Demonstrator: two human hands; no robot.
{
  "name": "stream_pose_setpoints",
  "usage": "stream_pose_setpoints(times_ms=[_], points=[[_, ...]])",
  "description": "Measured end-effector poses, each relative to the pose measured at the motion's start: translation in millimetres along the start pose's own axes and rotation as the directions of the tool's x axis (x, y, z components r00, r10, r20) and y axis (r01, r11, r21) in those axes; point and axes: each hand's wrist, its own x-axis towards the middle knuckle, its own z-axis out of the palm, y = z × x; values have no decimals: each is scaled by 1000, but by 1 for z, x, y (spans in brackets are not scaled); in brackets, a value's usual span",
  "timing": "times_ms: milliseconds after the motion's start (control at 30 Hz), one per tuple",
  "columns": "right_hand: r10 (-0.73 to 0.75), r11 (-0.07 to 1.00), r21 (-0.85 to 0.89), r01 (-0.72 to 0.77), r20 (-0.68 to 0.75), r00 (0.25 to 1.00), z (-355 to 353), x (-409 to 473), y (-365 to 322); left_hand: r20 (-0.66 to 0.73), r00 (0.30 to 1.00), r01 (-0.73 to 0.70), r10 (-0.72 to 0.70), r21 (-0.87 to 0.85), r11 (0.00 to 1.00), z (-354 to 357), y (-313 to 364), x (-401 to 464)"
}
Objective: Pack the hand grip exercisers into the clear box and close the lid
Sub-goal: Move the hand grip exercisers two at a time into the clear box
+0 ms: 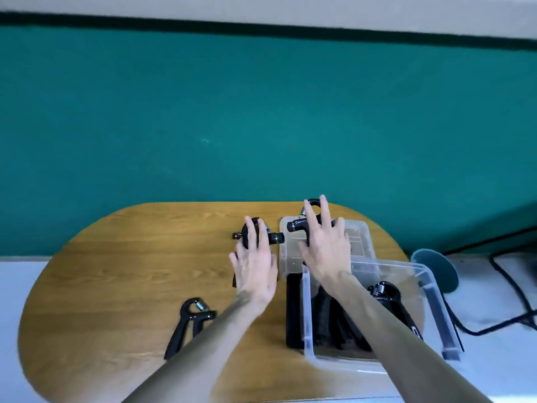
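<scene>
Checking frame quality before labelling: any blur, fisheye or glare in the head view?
Head view: wide-angle bowing, the wall's dark band curves; soft throughout, with the near forearms and table edge smeared; left hand and right hand readable on their exercisers; clear box walls show pale reflections, contents still visible; lighting even, shadows faint.
</scene>
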Motion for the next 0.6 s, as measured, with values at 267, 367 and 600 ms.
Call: stream_pose_setpoints(times_ms=[267,367,600], points=[[121,992,39,-120,-29,992,-11,-34,86,51,995,-92,90,34,995,41,88,-19],[198,980,36,-197,-17,980,-10,-60,123,92,989,-122,117,53,991,65,111,-35],[299,953,37,-301,52,953,18,-107,190,186,971,-174,148,128,976,122,135,-70]])
